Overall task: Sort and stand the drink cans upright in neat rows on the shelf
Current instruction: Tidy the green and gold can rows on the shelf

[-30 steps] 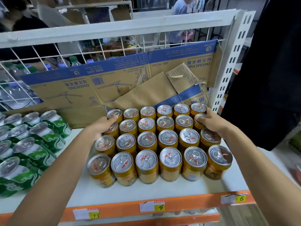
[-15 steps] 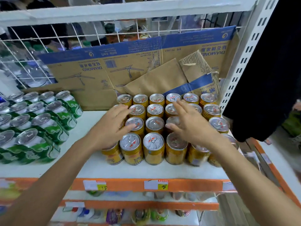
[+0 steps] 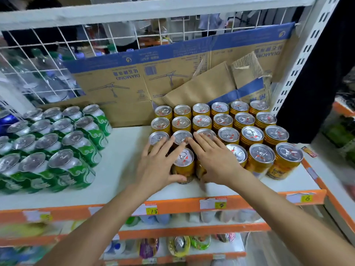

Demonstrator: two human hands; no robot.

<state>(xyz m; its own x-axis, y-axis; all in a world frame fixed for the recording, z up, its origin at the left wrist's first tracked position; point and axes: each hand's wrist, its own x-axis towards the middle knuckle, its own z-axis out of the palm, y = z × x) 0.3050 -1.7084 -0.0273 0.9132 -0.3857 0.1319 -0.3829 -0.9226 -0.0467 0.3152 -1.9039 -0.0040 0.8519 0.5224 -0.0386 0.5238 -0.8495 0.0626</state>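
Left hand [image 3: 159, 166], right hand [image 3: 215, 160] flat, fingers straight, on gold cans [image 3: 249, 134]; likely squaring front row toward twelve o'clock.

Left hand [image 3: 159, 166] has left the 9 o'clock flank of the gold cans [image 3: 249, 135], and right hand [image 3: 215, 160] has left the 3 o'clock flank. Both now lie side by side on the block's 7 o'clock corner, fingers flat across the lids. The left thumb rests against the front can [image 3: 183, 160].
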